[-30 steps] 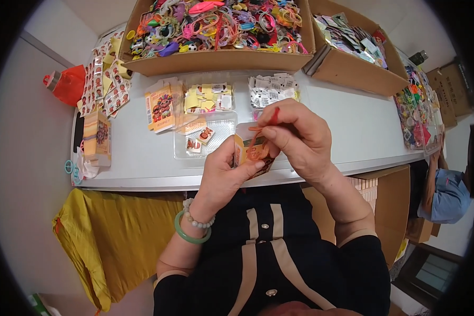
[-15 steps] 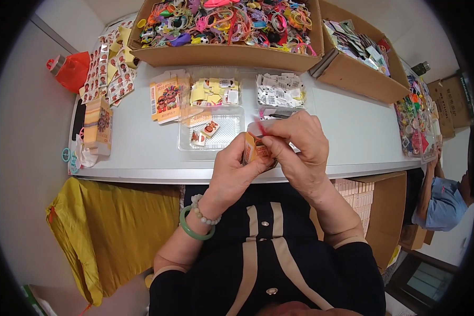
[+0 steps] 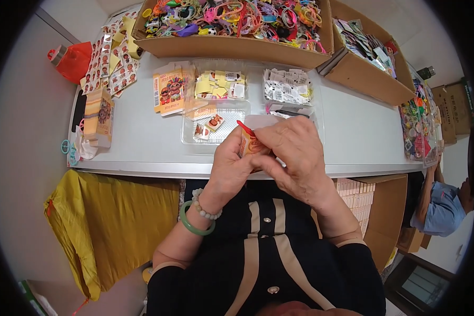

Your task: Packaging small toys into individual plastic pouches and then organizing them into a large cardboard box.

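Note:
My left hand is closed round a small orange printed carton, held over the table's front edge. A pale flap stands up at its top. My right hand bends over the carton, fingers at its opening, gripping a thin red strip that sticks out at the top left. What else those fingers hold is hidden. Just beyond my hands lies a clear plastic tray. Two small picture stickers are in its near left compartment; yellow and white paper pieces and small white packets fill the far ones.
Flat orange cartons, stacked cartons and sticker sheets lie left. Behind stand cardboard boxes of colourful trinkets and flat packets. Far right are a bin of trinkets and another person.
My right hand has turned over the carton, its fingers lower at the opening. The red strip now shows further left. The view has shifted slightly.

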`<state>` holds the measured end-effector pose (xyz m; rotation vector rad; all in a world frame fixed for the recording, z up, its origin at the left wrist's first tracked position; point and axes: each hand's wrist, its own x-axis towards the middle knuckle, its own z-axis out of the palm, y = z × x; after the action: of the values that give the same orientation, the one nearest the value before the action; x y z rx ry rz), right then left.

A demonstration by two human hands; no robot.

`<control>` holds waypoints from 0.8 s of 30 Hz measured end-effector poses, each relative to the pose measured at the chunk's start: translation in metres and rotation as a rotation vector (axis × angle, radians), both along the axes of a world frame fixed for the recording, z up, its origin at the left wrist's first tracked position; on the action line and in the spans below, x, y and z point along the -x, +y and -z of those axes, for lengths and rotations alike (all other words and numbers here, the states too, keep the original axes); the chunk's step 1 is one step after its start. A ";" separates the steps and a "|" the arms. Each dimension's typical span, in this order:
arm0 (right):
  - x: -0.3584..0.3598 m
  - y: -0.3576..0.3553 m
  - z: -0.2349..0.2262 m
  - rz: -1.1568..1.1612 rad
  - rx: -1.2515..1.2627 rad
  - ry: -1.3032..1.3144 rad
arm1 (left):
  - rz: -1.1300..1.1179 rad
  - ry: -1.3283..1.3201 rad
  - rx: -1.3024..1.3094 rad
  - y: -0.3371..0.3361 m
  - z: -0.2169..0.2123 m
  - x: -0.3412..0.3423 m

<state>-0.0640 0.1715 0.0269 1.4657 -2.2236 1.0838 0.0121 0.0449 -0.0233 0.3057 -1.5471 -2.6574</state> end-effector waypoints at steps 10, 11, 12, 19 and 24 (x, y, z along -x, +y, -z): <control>0.010 0.011 0.000 0.136 -0.063 -0.035 | 0.121 0.022 0.069 -0.005 -0.001 -0.001; 0.009 0.009 -0.001 0.136 -0.064 -0.036 | 0.121 0.021 0.068 -0.004 0.000 -0.001; 0.009 0.008 -0.003 0.146 -0.070 -0.011 | 0.108 0.030 0.093 -0.003 0.000 -0.001; 0.016 0.005 0.003 -0.028 -0.021 -0.180 | 0.132 0.011 -0.065 -0.003 0.000 0.000; 0.023 0.004 0.001 -0.020 0.187 -0.492 | 0.159 0.041 -0.016 -0.007 0.003 0.000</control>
<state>-0.0874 0.1754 0.0256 1.2441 -2.3254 1.7626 0.0124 0.0384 -0.0262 0.1333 -1.6025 -2.7754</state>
